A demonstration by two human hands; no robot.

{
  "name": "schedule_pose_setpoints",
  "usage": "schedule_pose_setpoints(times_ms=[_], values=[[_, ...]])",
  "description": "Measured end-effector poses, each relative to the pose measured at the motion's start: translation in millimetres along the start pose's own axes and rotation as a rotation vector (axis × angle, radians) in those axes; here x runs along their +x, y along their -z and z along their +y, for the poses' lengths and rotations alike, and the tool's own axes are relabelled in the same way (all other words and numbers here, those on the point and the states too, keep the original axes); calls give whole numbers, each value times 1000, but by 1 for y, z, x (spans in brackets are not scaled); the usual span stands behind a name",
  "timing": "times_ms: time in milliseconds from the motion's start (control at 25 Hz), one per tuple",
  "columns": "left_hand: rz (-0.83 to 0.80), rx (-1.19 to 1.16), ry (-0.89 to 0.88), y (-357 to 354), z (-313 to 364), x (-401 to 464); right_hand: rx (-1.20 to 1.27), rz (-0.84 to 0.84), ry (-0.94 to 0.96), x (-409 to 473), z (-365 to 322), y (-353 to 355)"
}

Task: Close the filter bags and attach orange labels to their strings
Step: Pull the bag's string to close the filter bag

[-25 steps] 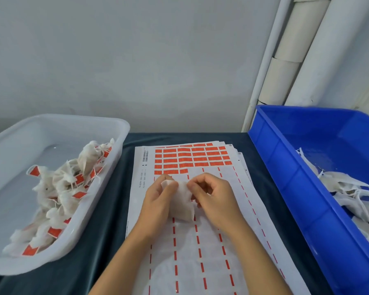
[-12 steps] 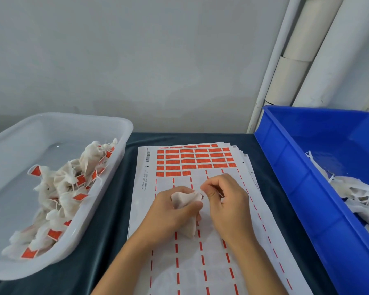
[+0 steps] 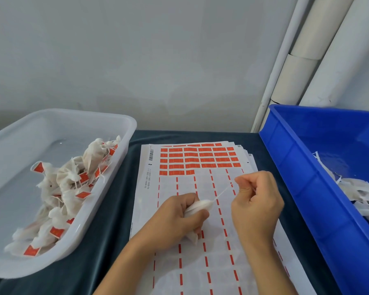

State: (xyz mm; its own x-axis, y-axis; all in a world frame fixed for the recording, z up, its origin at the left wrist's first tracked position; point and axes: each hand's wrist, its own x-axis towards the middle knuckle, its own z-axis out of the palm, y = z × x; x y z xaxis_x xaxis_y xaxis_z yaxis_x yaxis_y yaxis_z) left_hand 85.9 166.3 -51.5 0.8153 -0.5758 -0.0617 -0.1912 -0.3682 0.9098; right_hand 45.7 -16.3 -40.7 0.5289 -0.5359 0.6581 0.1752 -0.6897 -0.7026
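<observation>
The filter bag (image 3: 197,206) is sitting bunched in the left hand (image 3: 175,222), its gathered neck pointing right and slightly far. Its string (image 3: 223,191) is running taut up-right to the right hand (image 3: 256,201), which is pinching the string's end. The hands are working apart above the label sheet (image 3: 200,160). The curled left fingers are hiding most of the bag; only a corner is showing below them.

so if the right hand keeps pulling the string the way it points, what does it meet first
Probably the blue bin. The right hand draws the string up and to the right, away from the bag, and the bin's near wall stands closest on that line. Depth is unclear, so it might pass above the rim.
</observation>
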Motion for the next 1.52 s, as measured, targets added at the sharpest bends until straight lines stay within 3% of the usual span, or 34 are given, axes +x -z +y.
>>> schedule_pose_setpoints(times_ms=[160, 280, 400, 480, 600, 720, 880, 1000, 1280, 1400, 1520], values=[[42, -52, 7, 7, 7, -2, 122, -53, -90, -4, -5, -5], [-176, -123, 97, 9, 3, 0, 191, -103, -167, -4, 0, -7], [37, -264, 156, 8, 4, 3, 177, -235, -213, -9, 5, -11], [224, -283, 123, 7, 8, -1, 101, -318, -102, -12, 5, -13], [218, -304, 54, 7, 5, 3, 139, -508, 85, -18, 4, -18], [194, -321, 1, 6, 5, 9, 190, -658, -16, -24, -1, -22], [195, -376, -5, 4, 4, 6, 137, -485, -44, -22, 2, -20], [113, -284, 29, 2, 2, 8, 141, -359, -14, -20, 7, -19], [127, -232, 77, 6, 2, 7, 172, -334, 5, -17, 2, -18], [102, -378, 59, 9, 1, 4, 139, -341, 11, -20, 3, -19], [123, -753, 40, 10, 0, 3, 108, -383, 62, -22, 4, -20]])
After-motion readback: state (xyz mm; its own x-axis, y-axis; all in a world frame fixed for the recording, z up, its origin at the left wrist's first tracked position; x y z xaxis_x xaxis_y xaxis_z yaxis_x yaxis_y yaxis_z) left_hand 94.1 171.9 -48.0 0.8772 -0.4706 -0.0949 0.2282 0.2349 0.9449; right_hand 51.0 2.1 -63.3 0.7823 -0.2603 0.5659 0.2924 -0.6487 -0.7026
